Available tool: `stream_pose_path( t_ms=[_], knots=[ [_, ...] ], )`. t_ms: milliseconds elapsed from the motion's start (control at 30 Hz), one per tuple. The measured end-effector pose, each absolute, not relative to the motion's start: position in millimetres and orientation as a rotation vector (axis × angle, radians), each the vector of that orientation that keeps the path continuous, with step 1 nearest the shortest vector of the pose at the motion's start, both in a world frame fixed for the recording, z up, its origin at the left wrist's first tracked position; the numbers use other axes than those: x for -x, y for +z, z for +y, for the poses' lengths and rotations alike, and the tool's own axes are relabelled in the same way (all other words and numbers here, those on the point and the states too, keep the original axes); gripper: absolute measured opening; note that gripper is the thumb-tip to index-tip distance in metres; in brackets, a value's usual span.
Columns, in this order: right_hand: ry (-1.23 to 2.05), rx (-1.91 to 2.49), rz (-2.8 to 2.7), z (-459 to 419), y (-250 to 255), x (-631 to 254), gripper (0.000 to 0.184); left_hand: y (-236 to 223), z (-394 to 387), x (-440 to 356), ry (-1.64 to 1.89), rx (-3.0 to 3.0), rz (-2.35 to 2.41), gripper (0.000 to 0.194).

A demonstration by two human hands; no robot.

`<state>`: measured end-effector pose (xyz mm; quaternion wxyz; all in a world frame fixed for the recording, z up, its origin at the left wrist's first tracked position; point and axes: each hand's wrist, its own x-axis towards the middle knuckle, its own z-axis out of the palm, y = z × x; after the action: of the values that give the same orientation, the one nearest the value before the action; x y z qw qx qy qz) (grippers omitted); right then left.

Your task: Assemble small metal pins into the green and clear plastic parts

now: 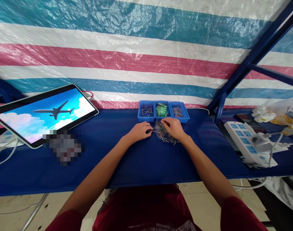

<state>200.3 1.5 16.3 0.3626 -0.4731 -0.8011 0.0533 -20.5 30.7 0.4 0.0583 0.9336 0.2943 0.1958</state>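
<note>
A: Status?

B: Heap of small metal pins (165, 133) on the blue bench (127, 163), just in front of three blue plastic trays (163, 110).

A: Hands?

B: Left hand (138, 132) curled almost shut at the heap's edge; can't tell if it's holding anything. Right hand (173, 127) half open, fingers resting on top, no clear grip.

A: Nearby?

B: Tablet (44, 114) left, power strip (245, 141) right.

Reference point, row of three plastic bins (163, 117): pile of small parts (167, 134) directly before it; tablet (45, 114) well left; power strip (247, 142) well right; all on the table (141, 163).
</note>
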Motion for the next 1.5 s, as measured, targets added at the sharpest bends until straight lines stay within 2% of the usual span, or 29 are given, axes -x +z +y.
stream_pose_path(
  t_ms=[133,233,300,567,933,1067,1300,1500],
  knots=[
    [0.158,1.187,-2.041,-1,16,-200,0.027,3,27,20,0.888,-2.747,0.974,0.021],
    [0.241,1.125,-2.080,-3,17,-198,0.027,10,18,14,1.227,-2.414,1.073,0.022],
    [0.288,1.088,-2.089,-3,17,-198,0.027,14,11,9,1.292,-2.210,1.038,0.023],
    [0.296,1.065,-2.040,-4,17,-197,0.024,11,3,-3,1.208,-2.011,1.021,0.025],
    [0.284,0.994,-2.046,-7,17,-199,0.030,7,11,-8,1.030,-1.450,0.843,0.028],
    [0.216,0.939,-2.040,-6,16,-197,0.019,9,10,-8,0.997,-1.370,0.849,0.031],
    [0.232,0.999,-2.057,-6,15,-197,0.018,7,13,-7,1.224,-1.275,0.840,0.032],
    [0.272,1.002,-2.092,-7,13,-195,0.022,7,14,-5,1.180,-1.182,0.771,0.037]
  ],
)
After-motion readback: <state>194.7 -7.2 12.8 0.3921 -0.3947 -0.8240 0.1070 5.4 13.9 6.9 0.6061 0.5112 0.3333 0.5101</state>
